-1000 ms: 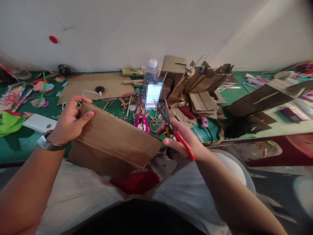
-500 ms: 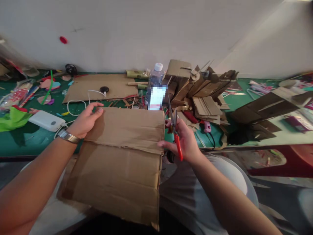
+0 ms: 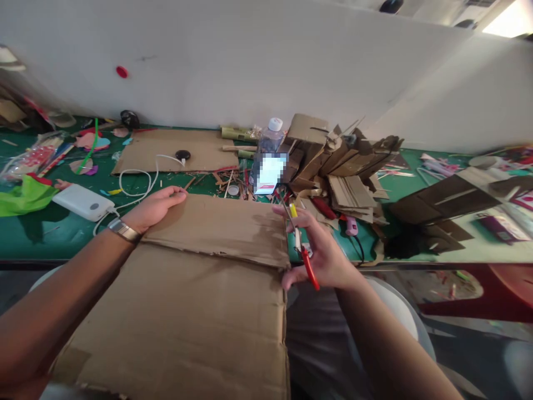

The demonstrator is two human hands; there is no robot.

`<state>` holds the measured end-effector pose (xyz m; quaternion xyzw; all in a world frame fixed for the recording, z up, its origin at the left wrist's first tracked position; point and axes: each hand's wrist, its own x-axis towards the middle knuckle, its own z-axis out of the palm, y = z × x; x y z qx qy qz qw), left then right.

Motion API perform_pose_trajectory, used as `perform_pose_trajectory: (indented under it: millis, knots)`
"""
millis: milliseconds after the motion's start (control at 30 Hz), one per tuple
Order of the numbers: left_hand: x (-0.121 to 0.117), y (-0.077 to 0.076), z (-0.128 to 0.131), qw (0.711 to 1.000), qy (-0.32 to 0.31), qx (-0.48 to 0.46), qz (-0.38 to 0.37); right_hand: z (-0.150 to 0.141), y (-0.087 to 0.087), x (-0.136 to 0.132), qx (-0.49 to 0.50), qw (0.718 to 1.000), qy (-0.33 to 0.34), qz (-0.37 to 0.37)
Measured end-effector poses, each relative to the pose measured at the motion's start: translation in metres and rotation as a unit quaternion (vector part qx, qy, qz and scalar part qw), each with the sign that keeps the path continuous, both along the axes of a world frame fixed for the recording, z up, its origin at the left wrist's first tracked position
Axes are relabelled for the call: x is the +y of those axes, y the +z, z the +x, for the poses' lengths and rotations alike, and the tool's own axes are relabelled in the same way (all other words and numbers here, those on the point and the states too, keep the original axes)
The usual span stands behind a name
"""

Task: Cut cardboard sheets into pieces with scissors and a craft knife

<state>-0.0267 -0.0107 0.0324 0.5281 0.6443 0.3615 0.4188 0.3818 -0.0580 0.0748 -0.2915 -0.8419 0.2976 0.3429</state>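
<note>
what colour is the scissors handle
The scissors handle is red; it shows best in the head view.

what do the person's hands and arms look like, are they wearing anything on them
Both the left hand and right hand are ordinary five-fingered human hands, without gloves. The left wrist wears a shiny, silver-toned metal band, perhaps a watch strap; no watch face is clear. The right wrist has nothing on it. No sleeves show on either forearm.

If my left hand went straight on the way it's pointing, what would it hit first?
Past the cardboard it's on, your left hand would probably meet the wood scraps; depth is unclear, so it might pass above them toward the lit screen.
</note>
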Motion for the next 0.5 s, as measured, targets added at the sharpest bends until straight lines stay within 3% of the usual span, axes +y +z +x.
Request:
perform_pose_trajectory:
  millis: [133,300,400,500]
  knots:
    - [-0.003,-0.001,0.005,0.997,-0.014,-0.057,-0.059,-0.006,-0.007,-0.001,0.013,1.000,-0.008,-0.004]
    - [-0.003,0.004,0.013,0.985,0.004,-0.155,-0.081,-0.007,-0.012,-0.001,0.096,0.995,-0.025,-0.014]
    - [-0.004,0.010,0.018,0.969,0.007,-0.208,-0.132,-0.010,-0.010,-0.001,0.168,0.984,-0.052,-0.034]
    - [-0.009,0.014,0.022,0.959,-0.002,-0.250,-0.130,-0.014,-0.012,0.000,0.233,0.965,-0.103,-0.062]
